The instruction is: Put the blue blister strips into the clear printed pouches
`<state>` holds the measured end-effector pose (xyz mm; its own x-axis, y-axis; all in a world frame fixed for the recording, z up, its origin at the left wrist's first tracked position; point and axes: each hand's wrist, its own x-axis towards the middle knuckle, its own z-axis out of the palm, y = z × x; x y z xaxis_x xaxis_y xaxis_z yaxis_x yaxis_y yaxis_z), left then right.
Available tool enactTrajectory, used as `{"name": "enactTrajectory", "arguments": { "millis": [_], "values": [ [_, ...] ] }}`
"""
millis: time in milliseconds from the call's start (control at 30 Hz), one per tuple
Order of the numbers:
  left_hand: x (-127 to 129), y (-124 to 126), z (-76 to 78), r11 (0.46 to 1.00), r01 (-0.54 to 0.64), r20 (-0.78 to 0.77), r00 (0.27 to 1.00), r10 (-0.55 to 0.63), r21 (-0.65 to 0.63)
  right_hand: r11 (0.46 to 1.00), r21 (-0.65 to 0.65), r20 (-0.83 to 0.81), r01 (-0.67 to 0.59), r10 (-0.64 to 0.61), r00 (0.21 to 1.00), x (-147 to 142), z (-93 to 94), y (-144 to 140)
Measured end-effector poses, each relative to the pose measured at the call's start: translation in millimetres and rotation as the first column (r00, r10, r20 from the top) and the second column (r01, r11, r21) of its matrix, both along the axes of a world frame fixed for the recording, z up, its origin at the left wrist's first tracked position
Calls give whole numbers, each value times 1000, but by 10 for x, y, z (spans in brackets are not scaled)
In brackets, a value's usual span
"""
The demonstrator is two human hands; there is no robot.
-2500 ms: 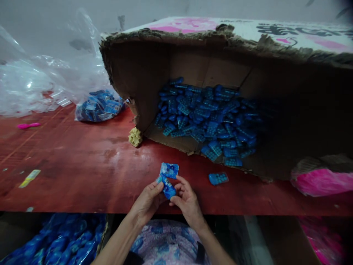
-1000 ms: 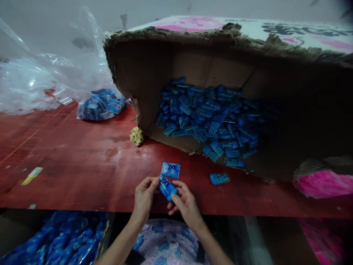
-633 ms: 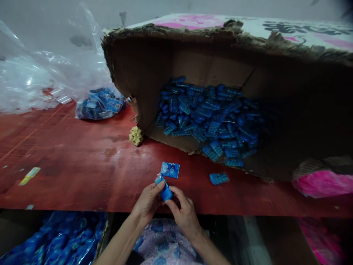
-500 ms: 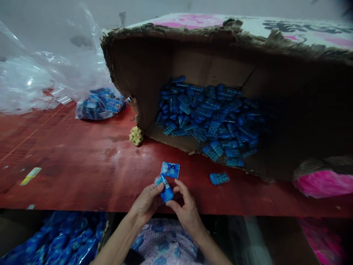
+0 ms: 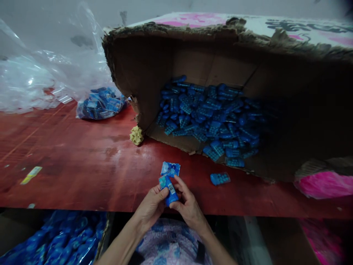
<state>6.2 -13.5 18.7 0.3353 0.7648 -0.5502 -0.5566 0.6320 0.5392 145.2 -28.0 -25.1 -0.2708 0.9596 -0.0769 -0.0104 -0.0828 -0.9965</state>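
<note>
Right now you are holding one small blue packet (image 5: 168,190) between both hands at the near edge of the red bench (image 5: 82,165). Your left hand (image 5: 150,206) is pinching its lower left side, and your right hand (image 5: 189,206) is closing thumb and fingers (image 5: 179,184) on its right edge, so the packet is standing nearly upright between the two sets of fingers. One flat blue printed sachet (image 5: 170,169) is lying on the bench just beyond the packet, and one loose blue blister piece (image 5: 220,178) is lying further right, apart from your hands. One torn cardboard box (image 5: 143,73), tipped on its side, is holding a heap of blue blister pieces (image 5: 209,117) too many to count. One clear plastic bag (image 5: 100,103) at the left is holding more blue packets. One yellowish crumpled lump (image 5: 136,135) is sitting by the box corner.
</note>
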Motion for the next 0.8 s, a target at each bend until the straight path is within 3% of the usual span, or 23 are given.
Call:
{"name": "enactTrajectory", "arguments": {
  "millis": [100,200,267,300,367,467,533,567,600,633,667,700,800],
  "values": [
    [81,-41,10,994,-111,-101,989,108,-23,997,76,101,31,-39,994,-38,6,-16],
    [77,-46,-15,983,-186,-244,952,182,10,984,176,169,-18,-12,986,-64,52,-6],
    [-20,-16,-38,974,-213,-413,882,228,84,973,221,244,-67,11,970,-59,93,31],
    [-102,9,-42,964,-227,-522,810,267,142,967,242,299,-79,3,954,-49,111,61],
    [-321,69,-23,932,-225,-729,580,363,284,950,302,429,-78,-62,901,-22,136,149],
    [-669,140,67,915,-119,-911,102,399,387,914,401,633,-59,-230,739,3,146,322],
    [-806,147,121,915,-25,-901,-190,391,403,906,417,747,-66,-301,592,-11,138,428],
    [-827,137,131,903,10,-869,-268,416,429,909,411,792,-72,-317,522,-27,130,468],
    [-814,122,126,882,34,-845,-273,461,470,912,403,826,-82,-324,461,-48,119,497],
    [-769,105,107,856,34,-834,-208,512,517,914,396,850,-92,-327,414,-71,106,515],
    [-698,89,76,839,4,-836,-84,542,544,913,395,863,-104,-330,383,-94,91,523],
    [-606,76,38,842,-45,-838,87,539,538,909,400,868,-116,-335,367,-114,74,524],
    [-288,67,-65,936,-173,-726,594,347,306,888,429,866,-163,-354,353,-151,25,522]
  ]
}}
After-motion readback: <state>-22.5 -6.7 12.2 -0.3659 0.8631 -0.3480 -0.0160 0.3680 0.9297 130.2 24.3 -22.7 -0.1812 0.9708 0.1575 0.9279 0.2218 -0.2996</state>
